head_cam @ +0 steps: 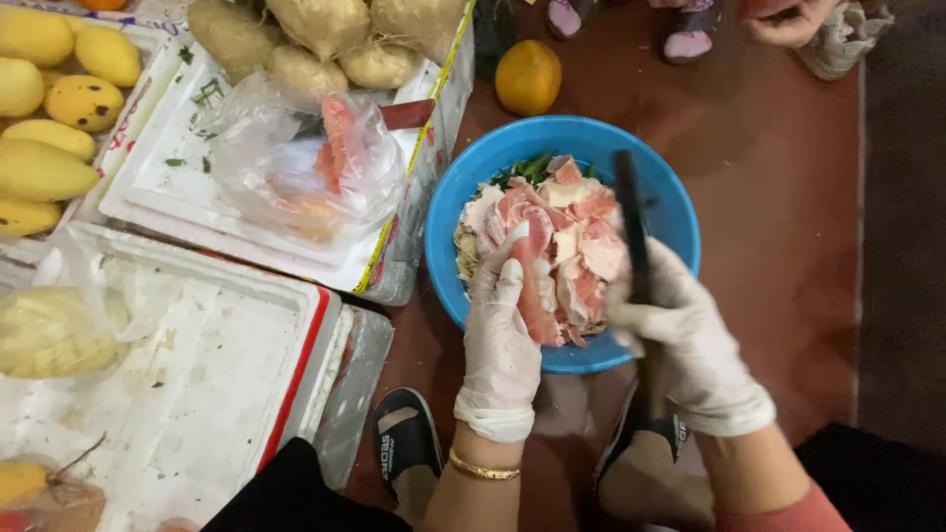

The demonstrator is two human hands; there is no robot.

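Head camera looks steeply down, close above the blue basin [680, 212].

A bowl [680, 212] sits on the floor [788, 197] with meat slices [557, 246] in it. The left hand [501, 335] and right hand [680, 340] reach over its near rim, the right holding a knife [631, 222] above the meat. Foam boxes [197, 394] lie left, one carrying a plastic bag [296, 163]; mangoes [49, 99] lie far left.

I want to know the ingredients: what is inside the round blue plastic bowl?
The round blue plastic bowl holds pink meat slices, green leaves and pale shreds. The gloved hands and dark knife cover whatever lies beneath.
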